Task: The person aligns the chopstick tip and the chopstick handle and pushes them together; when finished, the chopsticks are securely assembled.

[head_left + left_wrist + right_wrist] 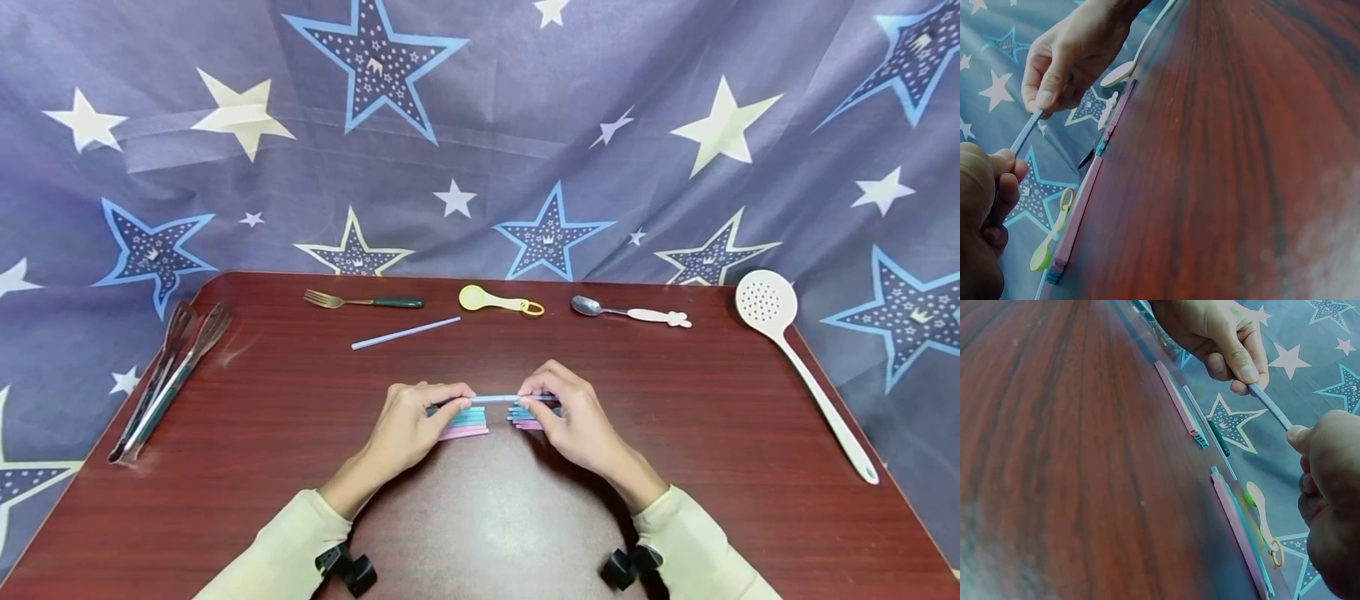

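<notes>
Between finger and thumb, my left hand (412,417) pinches one end of a blue straw (495,398). The other end is pinched by my right hand (566,417), so the straw spans the gap, roughly level, above the table. Under the left hand lies a row of teal and pink straws (465,432). A similar row of teal and pink straws (527,424) lies below the right hand, partly hidden by it. Both wrist views show the held blue straw (1026,133) raised off the tabletop. Farther back, a single blue straw (405,333) lies at a slant.
Along the back edge lie a fork (397,302) with a green handle, a yellow measuring spoon (487,299) and a white-handled spoon (645,315). A white skimmer (821,400) lies at the right edge, metal tongs (168,387) at the left. A star-patterned cloth (480,150) hangs behind.
</notes>
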